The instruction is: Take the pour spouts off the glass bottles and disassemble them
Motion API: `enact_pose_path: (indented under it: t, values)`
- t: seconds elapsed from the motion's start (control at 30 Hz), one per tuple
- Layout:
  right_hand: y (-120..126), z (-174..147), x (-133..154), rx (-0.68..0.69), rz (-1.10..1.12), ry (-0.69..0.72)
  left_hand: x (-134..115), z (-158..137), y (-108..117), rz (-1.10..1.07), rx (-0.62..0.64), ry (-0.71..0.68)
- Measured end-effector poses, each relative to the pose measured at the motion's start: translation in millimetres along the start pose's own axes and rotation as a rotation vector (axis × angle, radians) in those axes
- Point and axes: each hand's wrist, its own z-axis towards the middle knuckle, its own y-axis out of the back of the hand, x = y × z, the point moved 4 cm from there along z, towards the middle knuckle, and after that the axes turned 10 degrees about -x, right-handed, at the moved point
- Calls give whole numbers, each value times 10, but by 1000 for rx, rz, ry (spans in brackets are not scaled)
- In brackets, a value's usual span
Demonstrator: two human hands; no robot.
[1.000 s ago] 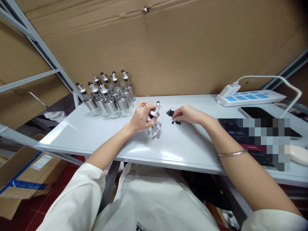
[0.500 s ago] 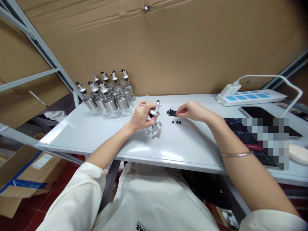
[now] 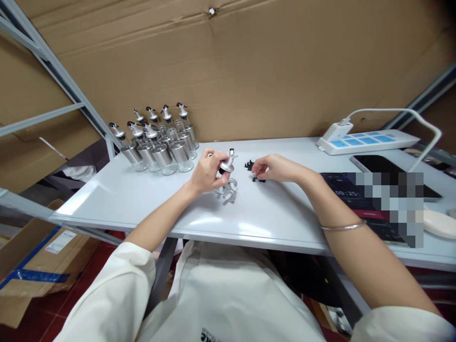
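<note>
My left hand [image 3: 206, 173] is closed around a silver bottle pourer [image 3: 227, 165], its spout pointing up and its black stopper end low between the fingers. Just beneath that hand lie several loose silver curved pieces [image 3: 231, 194] on the table. My right hand [image 3: 278, 167] is off to the right, fingertips drawn together low over the tabletop; whether anything is between them is hidden. Beside these fingertips lies a small pile of thin black pieces [image 3: 248, 165]. Small black caps [image 3: 254, 180] sit just under the fingers, partly covered by them.
Several glass-and-steel oil bottles [image 3: 162, 156], many with pourers on, stand at the back left of the white table [image 3: 149, 199]. On the right are a power strip [image 3: 366, 142] with a plugged-in charger, a dark phone [image 3: 388, 171] and a timer screen [image 3: 342, 192]. Cardboard [image 3: 270, 71] lines the back.
My right hand has moved slightly left and toward me, from the thin black pieces to over the small black caps. My left hand keeps hold of the pourer. The view has shifted slightly.
</note>
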Motion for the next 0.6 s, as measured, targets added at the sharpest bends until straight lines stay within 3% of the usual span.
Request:
enact_pose_path:
  t: [0.43,0.6]
  values:
    - [-39,-6,7,52,-1,-13,-20,8,5,-29,-3,5]
    - [36,-31,12,30,21,-36,9,-26,-26,7,52,32]
